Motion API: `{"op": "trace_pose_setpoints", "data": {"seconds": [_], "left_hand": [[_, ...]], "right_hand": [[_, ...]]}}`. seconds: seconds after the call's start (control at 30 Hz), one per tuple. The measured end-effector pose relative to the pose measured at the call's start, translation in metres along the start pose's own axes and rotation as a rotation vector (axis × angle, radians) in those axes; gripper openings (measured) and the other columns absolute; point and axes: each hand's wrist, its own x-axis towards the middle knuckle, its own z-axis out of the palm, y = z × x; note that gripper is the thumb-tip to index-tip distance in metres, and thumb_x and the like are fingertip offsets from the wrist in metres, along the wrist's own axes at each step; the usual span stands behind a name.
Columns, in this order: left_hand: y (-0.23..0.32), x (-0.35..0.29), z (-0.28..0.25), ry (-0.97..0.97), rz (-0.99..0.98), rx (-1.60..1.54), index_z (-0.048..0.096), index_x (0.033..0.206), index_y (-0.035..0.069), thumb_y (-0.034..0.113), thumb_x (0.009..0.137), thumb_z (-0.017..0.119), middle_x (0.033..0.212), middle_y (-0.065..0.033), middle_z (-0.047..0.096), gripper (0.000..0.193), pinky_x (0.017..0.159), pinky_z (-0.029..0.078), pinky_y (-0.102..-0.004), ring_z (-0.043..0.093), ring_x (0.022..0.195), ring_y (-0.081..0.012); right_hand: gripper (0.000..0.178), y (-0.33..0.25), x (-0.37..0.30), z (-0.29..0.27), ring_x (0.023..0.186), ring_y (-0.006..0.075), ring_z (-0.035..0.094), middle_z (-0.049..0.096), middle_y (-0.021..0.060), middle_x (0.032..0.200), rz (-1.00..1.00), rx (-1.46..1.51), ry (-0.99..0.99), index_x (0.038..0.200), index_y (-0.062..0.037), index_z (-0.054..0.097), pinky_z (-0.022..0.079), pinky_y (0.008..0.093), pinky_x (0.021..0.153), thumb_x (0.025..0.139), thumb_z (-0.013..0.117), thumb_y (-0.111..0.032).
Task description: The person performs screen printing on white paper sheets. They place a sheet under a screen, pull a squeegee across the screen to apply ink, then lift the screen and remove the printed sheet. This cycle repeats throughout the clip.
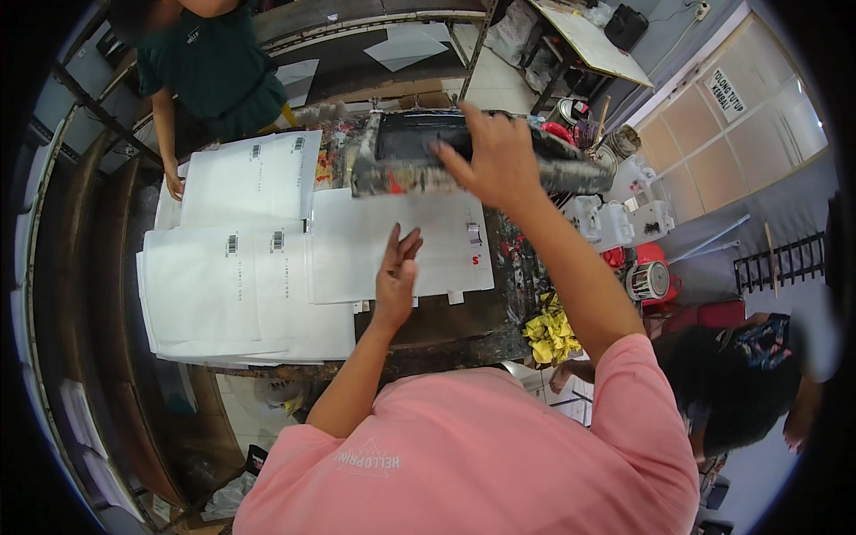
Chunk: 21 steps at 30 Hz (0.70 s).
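A printed white sheet [357, 245] lies flat on the ink-stained table in front of me, with a small barcode and a red mark near its right end. Over this sheet is my left hand [398, 276], fingers stretched out and slightly apart, holding nothing; whether it touches the paper I cannot tell. Just beyond the sheet, a dark, ink-stained screen-printing frame [410, 138] is tilted up. My right hand [499, 156] is in front of the frame, thumb and forefinger spread. Its other fingers are partly hidden, and no grip on the frame shows.
Stacks of printed sheets [196, 294] cover the table's left side. A co-worker's hand [175, 185] touches the far-left stack. Crumpled yellow paper [553, 332] sits at the right edge, near plastic tubs [615, 223]. Another person [731, 383] is at the right.
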Motion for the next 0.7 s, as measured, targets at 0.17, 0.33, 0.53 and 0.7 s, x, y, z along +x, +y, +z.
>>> {"op": "trace_pose_setpoints", "data": {"seconds": [0.17,0.33,0.53,0.7], "left_hand": [[0.058,-0.035,-0.003,0.268,-0.358,-0.876,0.015,0.161,-0.01,0.085,0.098,0.046,0.155,-0.0308,0.045,0.119,0.125,0.042,-0.0529,0.045,0.15,-0.0426],[-0.045,-0.072,-0.029,0.393,-0.687,-0.814,0.027,0.153,-0.009,0.09,0.093,0.05,0.146,-0.028,0.048,0.118,0.122,0.046,-0.0505,0.051,0.143,-0.0397],[-0.078,-0.069,-0.034,0.454,-0.806,-0.762,0.012,0.161,-0.017,0.096,0.085,0.053,0.163,-0.0368,0.03,0.142,0.129,0.036,-0.0481,0.04,0.153,-0.0447],[-0.085,-0.057,-0.042,0.506,-0.907,-0.807,-0.022,0.163,-0.007,0.098,0.081,0.056,0.171,-0.0399,0.011,0.154,0.128,0.036,-0.0526,0.033,0.157,-0.0504]], "right_hand": [[0.066,0.001,-0.108,0.04,0.11,0.0358,0.061,0.067,0.0206,0.116,-0.089,0.109,-0.374,0.146,0.0048,0.056,0.042,0.0498,0.094,0.091,0.072,-0.028],[0.041,0.019,-0.169,0.097,0.113,0.0377,0.064,0.074,0.0141,0.114,0.08,0.276,-0.665,0.125,-0.0079,0.07,0.041,0.0537,0.096,0.085,0.065,-0.004],[0.035,-0.011,-0.223,0.11,0.115,0.0311,0.066,0.075,0.0077,0.113,0.093,0.267,-0.691,0.121,-0.0108,0.069,0.04,0.0548,0.101,0.086,0.07,-0.005],[0.035,-0.023,-0.256,0.144,0.115,0.0275,0.065,0.071,0.0052,0.119,-0.005,0.139,-0.552,0.124,-0.0138,0.067,0.04,0.0586,0.107,0.089,0.07,-0.011]]}}
